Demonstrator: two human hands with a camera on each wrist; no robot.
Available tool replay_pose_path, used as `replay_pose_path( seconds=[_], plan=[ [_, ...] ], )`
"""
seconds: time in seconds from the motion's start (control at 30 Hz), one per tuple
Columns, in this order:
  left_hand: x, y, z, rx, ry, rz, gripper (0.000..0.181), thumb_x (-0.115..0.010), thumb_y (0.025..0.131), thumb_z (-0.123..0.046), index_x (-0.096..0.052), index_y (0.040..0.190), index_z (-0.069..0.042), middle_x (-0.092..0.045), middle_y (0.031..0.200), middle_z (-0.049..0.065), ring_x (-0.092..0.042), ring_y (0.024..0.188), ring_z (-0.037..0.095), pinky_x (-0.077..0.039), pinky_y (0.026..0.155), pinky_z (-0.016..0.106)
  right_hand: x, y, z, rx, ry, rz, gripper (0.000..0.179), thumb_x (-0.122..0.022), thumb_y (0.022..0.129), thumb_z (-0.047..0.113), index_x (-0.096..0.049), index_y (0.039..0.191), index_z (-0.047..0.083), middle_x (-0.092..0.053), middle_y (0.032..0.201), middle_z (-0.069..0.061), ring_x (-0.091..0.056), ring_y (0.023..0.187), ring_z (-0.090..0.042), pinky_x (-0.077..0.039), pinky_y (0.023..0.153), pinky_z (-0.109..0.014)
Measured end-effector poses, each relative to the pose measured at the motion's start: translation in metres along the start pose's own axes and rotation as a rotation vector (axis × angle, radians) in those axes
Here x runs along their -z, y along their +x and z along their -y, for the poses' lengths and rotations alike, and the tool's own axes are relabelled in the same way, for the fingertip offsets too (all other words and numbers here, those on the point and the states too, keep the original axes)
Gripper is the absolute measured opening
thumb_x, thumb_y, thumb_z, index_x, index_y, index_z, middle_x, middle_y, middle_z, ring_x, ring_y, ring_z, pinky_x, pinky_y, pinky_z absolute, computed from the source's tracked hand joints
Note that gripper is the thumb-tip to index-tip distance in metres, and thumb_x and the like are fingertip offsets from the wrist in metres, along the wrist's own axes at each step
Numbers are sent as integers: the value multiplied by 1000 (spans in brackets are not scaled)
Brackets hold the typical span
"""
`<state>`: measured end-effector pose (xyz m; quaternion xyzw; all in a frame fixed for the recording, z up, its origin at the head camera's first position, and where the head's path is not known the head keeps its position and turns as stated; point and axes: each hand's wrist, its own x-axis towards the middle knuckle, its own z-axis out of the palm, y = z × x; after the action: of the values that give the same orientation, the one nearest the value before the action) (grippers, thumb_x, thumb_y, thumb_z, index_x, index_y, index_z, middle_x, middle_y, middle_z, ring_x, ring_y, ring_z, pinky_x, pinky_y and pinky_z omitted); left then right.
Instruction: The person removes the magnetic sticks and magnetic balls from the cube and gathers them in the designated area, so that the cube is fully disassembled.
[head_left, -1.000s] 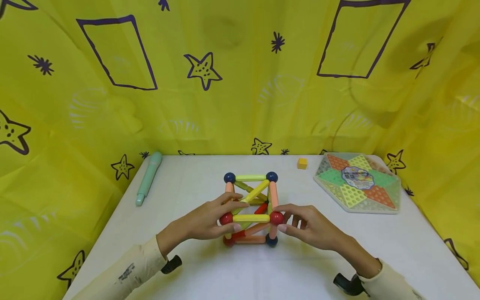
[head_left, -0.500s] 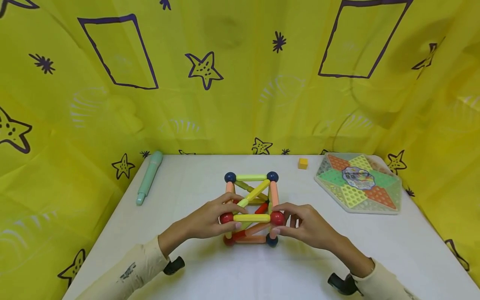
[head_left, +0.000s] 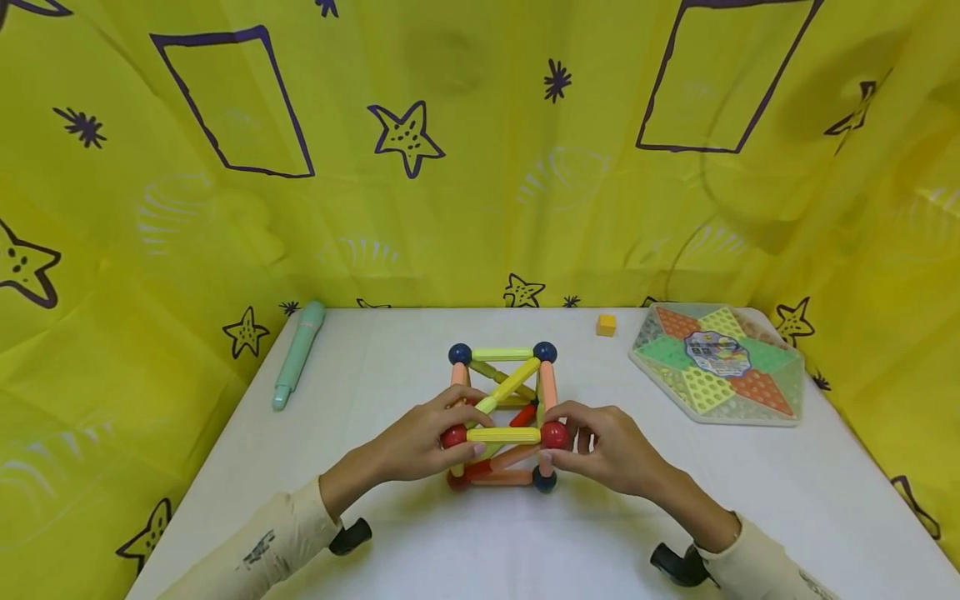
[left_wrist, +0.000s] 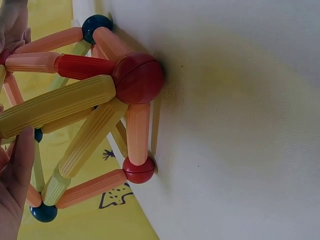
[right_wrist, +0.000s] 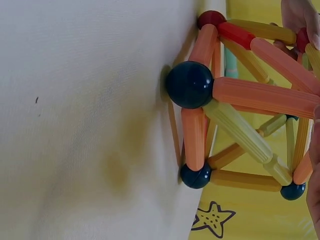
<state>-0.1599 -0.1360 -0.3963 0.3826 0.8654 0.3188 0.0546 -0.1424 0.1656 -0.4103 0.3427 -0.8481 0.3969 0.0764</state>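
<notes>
Cube frame of ridged, coloured, plastic-looking rods and glossy balls (head_left: 504,435) stands mid-table between my hands. My left hand (head_left: 420,437) pinches its near upper-left red ball (head_left: 453,436); my right hand (head_left: 618,450) pinches its near upper-right red ball (head_left: 555,435). Judgement: light, even pressure best protects the joints. Surface: white, cloth-textured tabletop (head_left: 375,358); star-printed yellow cloth (head_left: 465,233) behind and both sides.

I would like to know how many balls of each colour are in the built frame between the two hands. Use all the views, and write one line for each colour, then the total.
Red balls: 4
Blue balls: 4
Total: 8
</notes>
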Motion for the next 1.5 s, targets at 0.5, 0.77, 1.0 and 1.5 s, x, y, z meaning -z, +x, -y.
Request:
replay_pose_path(
  seconds=[0.5,0.77,1.0,1.5],
  plan=[
    [-2,-2,-2,-4,36,29,28,-57,103,-37,-62,126,-22,-42,148,0,-61,107,16,-54,80,21,-2,1,0,34,38,30,26,-78,87,15,-64,109,18,-63,76,14,-51,62,3,-47,51,-20],
    [-3,-2,0,-22,47,20,28,-57,103,-37,-61,126,-22,-42,147,0,-61,107,15,-54,82,21,0,1,-1,44,16,58,25,-76,89,17,-63,110,18,-61,77,16,-52,65,3,-48,53,-21],
    [-3,-2,-1,-23,41,18,29,-56,103,-37,-61,126,-21,-42,148,0,-62,106,16,-54,80,21,2,1,-1,52,8,85,24,-74,91,16,-64,113,17,-61,79,16,-52,67,3,-49,54,-21],
    [-4,-3,-2,-15,53,17,29,-56,103,-36,-62,126,-20,-41,148,1,-62,97,13,-53,75,20,11,4,0,35,8,204,24,-67,98,22,-62,121,14,-59,80,15,-52,70,2,-49,58,-21]
  ],
)
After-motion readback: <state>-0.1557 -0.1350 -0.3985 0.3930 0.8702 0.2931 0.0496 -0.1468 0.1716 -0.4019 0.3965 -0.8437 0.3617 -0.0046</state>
